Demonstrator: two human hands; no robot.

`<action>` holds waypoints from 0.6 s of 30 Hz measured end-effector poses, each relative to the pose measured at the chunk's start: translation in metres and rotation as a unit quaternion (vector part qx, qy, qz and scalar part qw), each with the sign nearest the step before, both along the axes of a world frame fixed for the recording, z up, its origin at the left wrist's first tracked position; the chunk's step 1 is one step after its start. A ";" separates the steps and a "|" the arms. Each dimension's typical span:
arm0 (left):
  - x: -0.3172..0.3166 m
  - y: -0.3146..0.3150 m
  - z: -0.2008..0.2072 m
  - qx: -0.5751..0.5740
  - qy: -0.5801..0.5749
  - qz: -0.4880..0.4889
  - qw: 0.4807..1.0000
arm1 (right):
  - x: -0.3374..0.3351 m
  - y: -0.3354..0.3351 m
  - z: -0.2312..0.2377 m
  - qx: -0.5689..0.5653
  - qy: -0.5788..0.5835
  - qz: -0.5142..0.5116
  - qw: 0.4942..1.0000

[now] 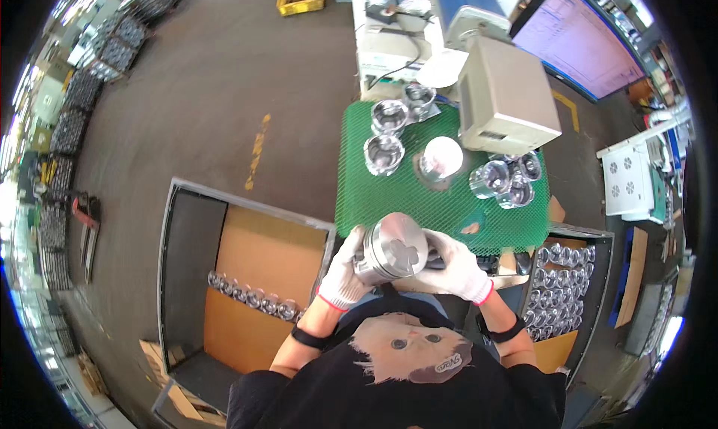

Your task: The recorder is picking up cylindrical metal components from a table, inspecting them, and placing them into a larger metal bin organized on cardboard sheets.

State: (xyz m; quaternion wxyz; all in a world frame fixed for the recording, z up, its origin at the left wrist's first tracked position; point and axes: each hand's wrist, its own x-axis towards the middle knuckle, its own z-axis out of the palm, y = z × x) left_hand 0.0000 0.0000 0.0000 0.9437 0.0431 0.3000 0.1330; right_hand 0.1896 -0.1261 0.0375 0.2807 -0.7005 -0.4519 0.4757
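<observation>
A silver engine piston point(395, 248) is held up in front of my chest, its recessed crown facing up and its ring grooves showing on the side. My left hand point(346, 273), in a white knit glove, grips it from the left. Around its right side closes my right hand point(455, 267), gloved the same way. Just beyond lies a green mesh mat point(366, 212) on the worktable. Several pistons point(384, 154) stand at its left, and another group of pistons point(491, 178) at its right. Between them sits a round white-topped piece point(443, 157).
A beige box-shaped device point(511, 96) overhangs the mat, with a monitor point(580, 36) behind it. To my left, a grey-walled bin point(170, 279) holds a row of pistons on cardboard. A second bin point(598, 279) at my right holds several rows. Far left are stacked crates point(75, 126).
</observation>
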 end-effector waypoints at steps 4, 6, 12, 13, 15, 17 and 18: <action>0.044 -0.009 0.007 0.176 0.021 -0.134 0.975 | 0.007 -0.020 -0.009 0.127 0.111 -0.129 0.977; 0.079 -0.023 -0.024 0.231 0.066 -0.207 0.948 | 0.016 -0.012 -0.022 0.189 0.159 -0.204 0.947; 0.165 0.020 -0.019 0.801 0.181 -0.394 0.412 | 0.039 -0.091 -0.118 -0.022 0.480 -0.579 0.659; 0.182 0.030 -0.015 0.850 0.208 -0.320 0.362 | 0.038 -0.101 -0.115 -0.001 0.495 -0.571 0.655; 0.213 0.044 -0.036 0.874 0.214 -0.263 0.349 | 0.039 -0.126 -0.117 -0.031 0.503 -0.604 0.617; 0.243 0.053 -0.069 0.884 0.192 -0.265 0.334 | 0.037 -0.130 -0.109 -0.044 0.495 -0.633 0.594; 0.242 0.061 -0.107 0.884 0.203 -0.259 0.331 | 0.037 -0.126 -0.104 -0.057 0.487 -0.613 0.619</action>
